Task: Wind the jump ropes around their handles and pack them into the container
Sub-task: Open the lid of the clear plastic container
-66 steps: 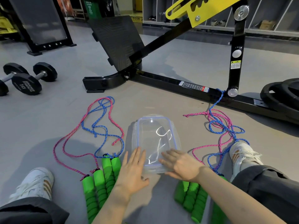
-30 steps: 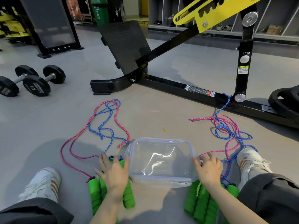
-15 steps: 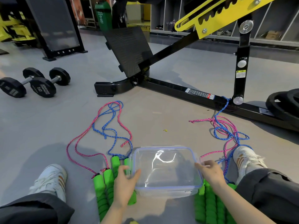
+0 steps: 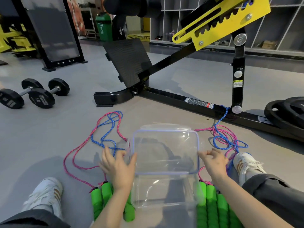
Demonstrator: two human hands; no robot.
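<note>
Person sitting on the floor, both hands on the clear lid [image 4: 166, 152]. Left hand [image 4: 117, 167] has the lid's left edge between thumb and spread fingers. Right hand [image 4: 213, 163] pinches the right edge with curled fingertips. The lid spans the gap between the two hands, tilted and lifted off the container [image 4: 164, 193]. The container sits just below the lid, nearer the person than the hands, between the two forearms. Its edges are soft from motion blur. One set of green handles [image 4: 98, 199] lies on the floor either side of the left forearm, a second set [image 4: 213, 206] beside and under the right forearm, just outside the container. The pink and blue ropes are loose: left tangle [image 4: 105, 129] lies beyond the left hand, right tangle [image 4: 225, 139] beyond the right hand, with a blue strand running on to the black machine frame [image 4: 181, 97]. Dumbbells [image 4: 41, 96] sit well out past the left hand.
</note>
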